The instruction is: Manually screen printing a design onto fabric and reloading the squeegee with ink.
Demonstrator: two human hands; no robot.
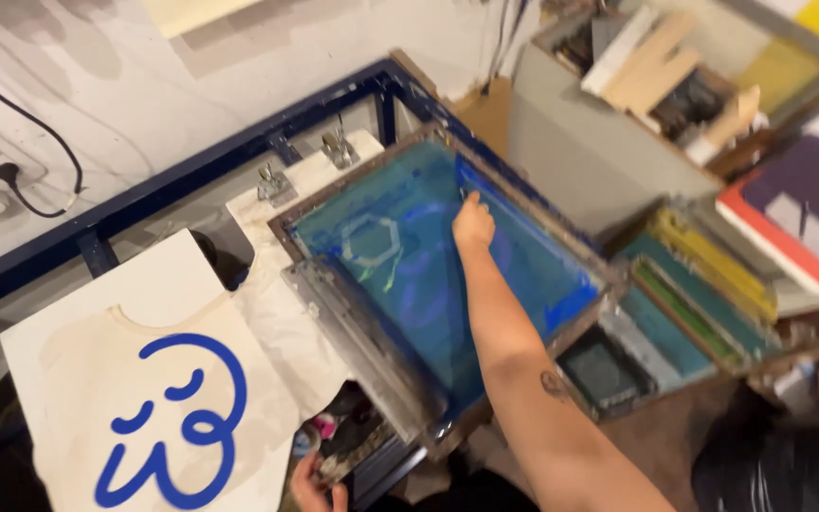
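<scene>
While your right hand (473, 226) presses narrowed fingertips onto the blue-inked screen frame (447, 275) at centre, seemingly to steady it, your left hand (313, 484) grips its lower edge near the squeegee (362, 346). At lower left lies a printed shirt (158, 398); stacked screens (703, 284) crowd the right.

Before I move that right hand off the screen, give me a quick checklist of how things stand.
1. Right hand on the screen mesh near the far edge: ok.
2. Squeegee resting on the screen's near side, not held: ok.
3. Left hand at the press's lower edge under the screen frame; whether it grips anything: cannot tell.
4. Printed shirt flat on its platen, blue design whole: ok.
5. Screen lying flat on the shirt beneath: cannot tell.
6. Blue ink spread across the mesh, pooled at the right edge: ok.
</scene>
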